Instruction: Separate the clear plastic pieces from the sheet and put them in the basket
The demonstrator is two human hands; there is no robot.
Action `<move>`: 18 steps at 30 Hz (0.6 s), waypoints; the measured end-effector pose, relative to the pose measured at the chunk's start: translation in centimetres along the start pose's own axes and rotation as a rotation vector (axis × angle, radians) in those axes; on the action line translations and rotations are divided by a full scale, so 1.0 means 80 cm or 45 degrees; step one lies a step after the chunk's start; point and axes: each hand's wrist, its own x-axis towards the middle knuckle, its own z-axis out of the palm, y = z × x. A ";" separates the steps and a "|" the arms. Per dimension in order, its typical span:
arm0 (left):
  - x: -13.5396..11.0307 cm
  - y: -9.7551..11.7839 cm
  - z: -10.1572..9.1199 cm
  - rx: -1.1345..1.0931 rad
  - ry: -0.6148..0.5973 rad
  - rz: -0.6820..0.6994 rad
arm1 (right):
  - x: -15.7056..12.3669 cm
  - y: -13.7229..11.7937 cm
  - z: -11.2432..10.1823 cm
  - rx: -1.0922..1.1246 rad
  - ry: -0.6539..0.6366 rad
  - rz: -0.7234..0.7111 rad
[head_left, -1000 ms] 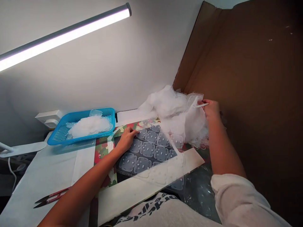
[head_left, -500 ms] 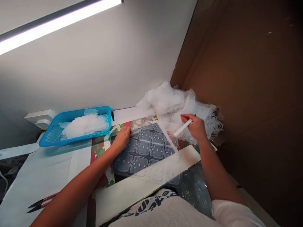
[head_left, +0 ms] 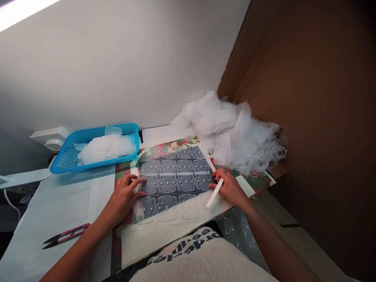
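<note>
From where I stand, everything centres on a clear moulded plastic sheet [head_left: 173, 176] of rounded square cells, lying flat on a camouflage-patterned mat [head_left: 122, 176], with its longer run apparently crossing in front of the person from one hand to the other. The left hand [head_left: 123, 197] sits at the sheet's left end, spread open, its fingers lying flat and seeming to press the plastic down. The right hand [head_left: 231, 189] is at the opposite end, fingers curled and pinching a slim white stick [head_left: 215, 192]. The stick tilts, its long axis slanting from the hand down and to the left, towards the person, with its tip over the sheet's near right corner; the right hand is plainly the nearer one, and the left is well apart from it. Along the sheet's near edge runs a long cream board [head_left: 176, 225]. Past the far left corner stands a bright blue plastic basket [head_left: 94, 163] holding soft clear offcuts, while a loose heap of clear film scraps [head_left: 243, 141] lies beyond the right end. Red-handled thread snips [head_left: 66, 236] lie left of the sheet.
</note>
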 end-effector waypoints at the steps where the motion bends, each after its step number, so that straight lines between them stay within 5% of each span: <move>1: 0.002 -0.001 0.002 -0.057 -0.012 -0.044 | 0.004 0.002 0.008 -0.005 0.042 -0.008; 5: 0.023 -0.001 0.005 -0.234 -0.058 -0.166 | 0.036 0.008 0.028 0.012 0.121 -0.009; 11: 0.052 -0.006 -0.002 -0.262 0.179 -0.310 | 0.084 0.016 0.033 0.020 0.269 -0.114; 18: 0.036 -0.014 -0.016 -0.522 0.085 -0.423 | 0.075 0.018 0.028 -0.080 0.336 -0.198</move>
